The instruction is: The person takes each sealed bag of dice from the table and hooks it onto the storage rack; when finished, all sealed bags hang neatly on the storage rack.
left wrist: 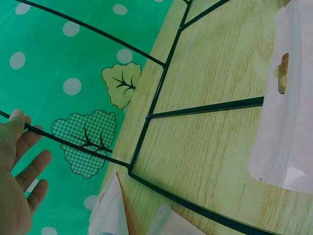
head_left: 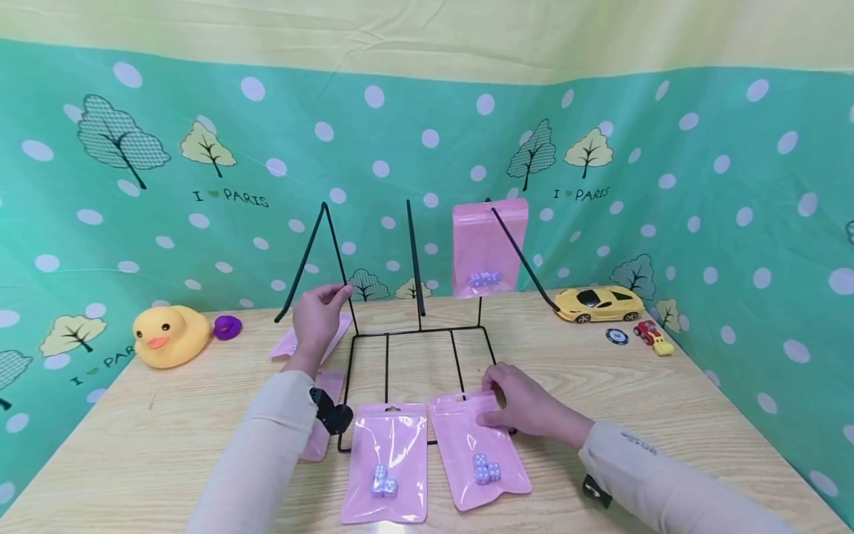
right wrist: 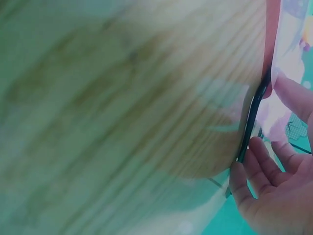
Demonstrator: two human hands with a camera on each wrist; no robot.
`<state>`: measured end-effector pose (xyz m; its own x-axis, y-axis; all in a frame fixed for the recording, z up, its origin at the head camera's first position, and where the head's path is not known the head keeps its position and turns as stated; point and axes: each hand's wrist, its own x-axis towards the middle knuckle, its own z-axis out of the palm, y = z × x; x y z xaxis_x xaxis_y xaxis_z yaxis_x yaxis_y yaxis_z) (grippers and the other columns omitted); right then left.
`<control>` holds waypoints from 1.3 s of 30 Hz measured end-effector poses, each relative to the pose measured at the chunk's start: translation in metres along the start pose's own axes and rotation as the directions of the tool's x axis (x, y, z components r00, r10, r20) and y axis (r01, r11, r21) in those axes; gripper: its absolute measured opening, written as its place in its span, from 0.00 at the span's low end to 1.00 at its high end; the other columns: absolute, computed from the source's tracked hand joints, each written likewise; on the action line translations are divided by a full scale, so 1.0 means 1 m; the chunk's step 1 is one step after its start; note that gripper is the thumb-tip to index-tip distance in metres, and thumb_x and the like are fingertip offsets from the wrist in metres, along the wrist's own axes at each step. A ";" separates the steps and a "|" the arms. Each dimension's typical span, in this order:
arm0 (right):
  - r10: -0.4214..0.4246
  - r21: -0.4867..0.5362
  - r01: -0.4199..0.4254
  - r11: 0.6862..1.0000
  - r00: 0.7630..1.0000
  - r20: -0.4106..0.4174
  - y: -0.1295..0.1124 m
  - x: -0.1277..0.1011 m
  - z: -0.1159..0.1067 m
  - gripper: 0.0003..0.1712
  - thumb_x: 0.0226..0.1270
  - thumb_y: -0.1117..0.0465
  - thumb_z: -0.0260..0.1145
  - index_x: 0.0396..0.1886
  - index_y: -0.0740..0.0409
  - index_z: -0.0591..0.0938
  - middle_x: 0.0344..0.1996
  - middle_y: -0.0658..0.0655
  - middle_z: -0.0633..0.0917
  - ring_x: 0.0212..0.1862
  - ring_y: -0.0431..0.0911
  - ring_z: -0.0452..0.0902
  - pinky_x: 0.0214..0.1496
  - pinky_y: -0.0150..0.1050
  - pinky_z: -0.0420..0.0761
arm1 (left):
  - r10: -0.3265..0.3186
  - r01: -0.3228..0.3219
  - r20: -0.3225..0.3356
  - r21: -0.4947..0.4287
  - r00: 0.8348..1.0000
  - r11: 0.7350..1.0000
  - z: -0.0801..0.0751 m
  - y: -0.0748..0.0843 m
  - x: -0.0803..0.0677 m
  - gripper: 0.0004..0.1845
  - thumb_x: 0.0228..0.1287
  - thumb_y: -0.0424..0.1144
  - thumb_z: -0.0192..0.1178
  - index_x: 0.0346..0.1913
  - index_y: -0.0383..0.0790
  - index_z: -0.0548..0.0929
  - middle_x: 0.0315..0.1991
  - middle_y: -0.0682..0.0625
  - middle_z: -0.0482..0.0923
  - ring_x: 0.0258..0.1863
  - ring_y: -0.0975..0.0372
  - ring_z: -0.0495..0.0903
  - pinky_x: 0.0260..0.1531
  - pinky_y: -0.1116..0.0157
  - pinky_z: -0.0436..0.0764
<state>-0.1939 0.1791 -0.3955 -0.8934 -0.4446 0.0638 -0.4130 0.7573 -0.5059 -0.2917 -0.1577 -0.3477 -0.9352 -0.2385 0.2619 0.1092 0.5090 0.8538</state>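
**Two hands on a black wire rack among pink pouches**

Nearest the camera, two pink pouches lie flat on the wooden counter (head_left: 667, 415), each with small dice inside: the left pouch (head_left: 387, 460) and the right pouch (head_left: 477, 456). Both overlap the front bar of the black wire rack (head_left: 414, 334).

The right hand (head_left: 527, 404) rests on the top edge of the right pouch, its fingers curled at the rack's front right corner. The right wrist view shows fingertips (right wrist: 244, 169) against the black wire; that grip is closed on the rack.

Further back, the left hand (head_left: 316, 315) is raised to the rack's left slanted prong, thumb and fingers pinching the wire. Another pink pouch (head_left: 293, 341) lies under it.

Beyond, a hanging pink pouch (head_left: 487, 248) with dice sits on a rear prong. At the far left stands a yellow rubber duck (head_left: 170, 335) beside a small purple toy (head_left: 227, 326); at the far right, a yellow toy car (head_left: 599, 302).
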 end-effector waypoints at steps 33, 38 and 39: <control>-0.143 0.255 0.128 0.958 0.989 0.039 0.008 -0.010 -0.032 0.09 0.72 0.60 0.68 0.47 0.57 0.88 0.32 0.43 0.86 0.36 0.37 0.81 0.43 0.36 0.83 | 0.004 -0.004 0.002 0.006 1.000 1.000 0.002 0.001 0.000 0.18 0.75 0.45 0.62 0.57 0.35 0.86 0.51 0.38 0.86 0.54 0.48 0.82 0.56 0.50 0.78; -0.159 0.288 0.133 0.948 0.985 0.069 0.005 -0.012 -0.045 0.10 0.72 0.60 0.68 0.47 0.58 0.88 0.36 0.46 0.88 0.38 0.39 0.82 0.45 0.37 0.83 | 0.000 0.000 0.007 0.011 1.000 1.000 0.001 0.001 0.000 0.18 0.75 0.45 0.62 0.57 0.35 0.86 0.52 0.38 0.86 0.55 0.48 0.81 0.56 0.50 0.78; -0.156 0.294 0.126 0.947 0.984 0.081 0.005 -0.013 -0.048 0.10 0.72 0.60 0.68 0.47 0.58 0.88 0.36 0.46 0.88 0.38 0.40 0.83 0.46 0.37 0.83 | -0.001 0.001 0.008 0.012 1.000 1.000 0.001 0.001 0.000 0.19 0.75 0.45 0.62 0.57 0.35 0.86 0.52 0.38 0.86 0.55 0.48 0.81 0.56 0.50 0.78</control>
<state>-0.1928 0.2109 -0.3578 -0.8010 -0.5943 0.0722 -0.4517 0.5208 -0.7244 -0.2923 -0.1566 -0.3473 -0.9379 -0.2325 0.2577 0.1045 0.5189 0.8484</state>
